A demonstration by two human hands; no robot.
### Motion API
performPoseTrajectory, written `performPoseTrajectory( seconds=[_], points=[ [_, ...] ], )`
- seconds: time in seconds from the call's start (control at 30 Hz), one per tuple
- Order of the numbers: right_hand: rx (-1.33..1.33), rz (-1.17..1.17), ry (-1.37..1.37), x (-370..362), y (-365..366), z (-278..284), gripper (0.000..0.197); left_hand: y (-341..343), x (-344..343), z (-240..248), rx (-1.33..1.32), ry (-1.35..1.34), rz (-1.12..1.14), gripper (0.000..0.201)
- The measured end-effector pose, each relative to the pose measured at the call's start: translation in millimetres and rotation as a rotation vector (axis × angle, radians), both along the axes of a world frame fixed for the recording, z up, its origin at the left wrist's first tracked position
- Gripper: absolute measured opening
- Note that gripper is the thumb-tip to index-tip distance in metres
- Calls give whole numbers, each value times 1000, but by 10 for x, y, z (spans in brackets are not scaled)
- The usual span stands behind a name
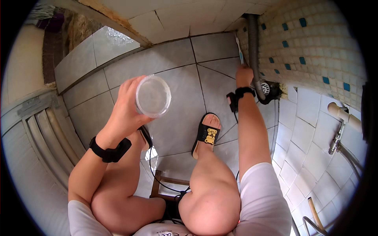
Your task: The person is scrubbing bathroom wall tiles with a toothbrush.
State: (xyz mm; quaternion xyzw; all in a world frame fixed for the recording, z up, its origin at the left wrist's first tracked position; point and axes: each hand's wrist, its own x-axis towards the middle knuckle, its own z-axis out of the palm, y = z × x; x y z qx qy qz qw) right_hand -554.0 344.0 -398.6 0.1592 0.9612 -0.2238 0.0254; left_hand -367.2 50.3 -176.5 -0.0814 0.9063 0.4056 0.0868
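My left hand [128, 104] is wrapped round a clear plastic cup [153, 96], held above the grey floor with its round mouth facing up. The cup looks clear inside; whether it holds liquid is hard to make out. Reaching forward to the far right, my right hand [244, 76] is closed round the handle of a white and light-blue toothbrush [240, 54]. Its far end points to the corner where floor and wall meet, beside a grey corrugated drain hose [253, 43]. The bristles are too small to make out.
The hose runs down to a floor drain [265, 89] right of my right hand. Mosaic tile [311, 47] covers the right wall, with a pipe and metal valve [335, 141] nearer. A raised sill [80, 80] crosses the left. Cables and a wooden stool [157, 187] are between my legs.
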Motion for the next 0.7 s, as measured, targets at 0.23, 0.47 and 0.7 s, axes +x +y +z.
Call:
performPoseTrajectory(
  seconds=[0.23,0.47,0.7],
  points=[
    [-57,-37,-18,571,294,-332,29,-33,0,-4,14,-7,5,74],
    [73,82,-32,-225,22,-128,23,7,-28,2,25,-2,-13,75],
    [125,65,-48,693,523,-315,22,-26,-27,20,15,21,4,75]
  ],
)
